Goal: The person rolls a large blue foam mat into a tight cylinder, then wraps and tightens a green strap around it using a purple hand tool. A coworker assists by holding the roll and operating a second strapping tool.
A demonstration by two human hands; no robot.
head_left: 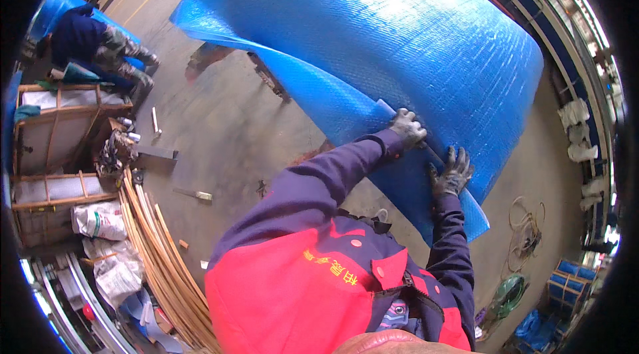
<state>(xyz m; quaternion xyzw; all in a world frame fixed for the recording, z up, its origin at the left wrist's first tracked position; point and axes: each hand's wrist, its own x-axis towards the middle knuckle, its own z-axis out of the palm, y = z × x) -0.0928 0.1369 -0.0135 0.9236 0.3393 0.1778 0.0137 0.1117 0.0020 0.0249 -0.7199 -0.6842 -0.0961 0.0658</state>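
A big blue bubble-textured plastic sheet [373, 41] spreads before me, its near edge folded over and its far part shining under the light. My left hand [407, 128], in a dirty grey glove, has its fingers curled over the fold, gripping the sheet. Close by on the right, my right hand [452, 173], gloved the same way, rests on the sheet with fingers spread. A pale rolled or folded edge [474, 211] runs beneath both hands. What supports the sheet is mostly hidden.
At far left a person [83, 41] bends over a blue roll [56, 8]. Wood-framed crates [60, 128], white sacks [113, 267] and long wooden strips [160, 254] lie left. Cord [526, 234], green plastic [509, 294] and blue bundles [566, 284] are on the right.
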